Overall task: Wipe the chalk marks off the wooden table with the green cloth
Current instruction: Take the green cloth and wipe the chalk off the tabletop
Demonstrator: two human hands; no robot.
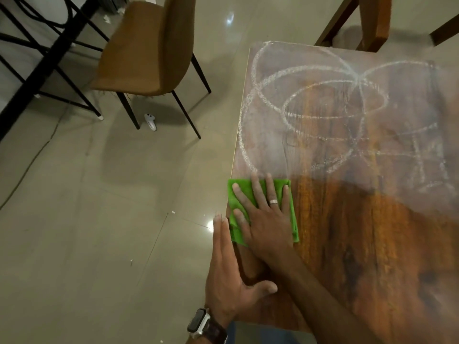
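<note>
A folded green cloth (pixel 263 212), soft and light, is pressed flat by the right hand (pixel 267 217) with fingers spread at the wooden table (pixel 360 244) left edge; the left hand (pixel 228 276), flat and open, braces that edge. Chalk marks (pixel 335 115) lie toward one o'clock.

Glossy beige tile floor (pixel 99 219), lamp glare reflected in it. Tan chair (pixel 144 45) on thin black legs, upper left. White controller (pixel 150 122) lying on floor between chair legs, near the front one. Black metal frame (pixel 44 53) far left. Thin cable (pixel 32 160) running across tiles. Wooden furniture legs (pixel 372 21) top right. Small white scraps (pixel 173 212) scattered on floor.
</note>
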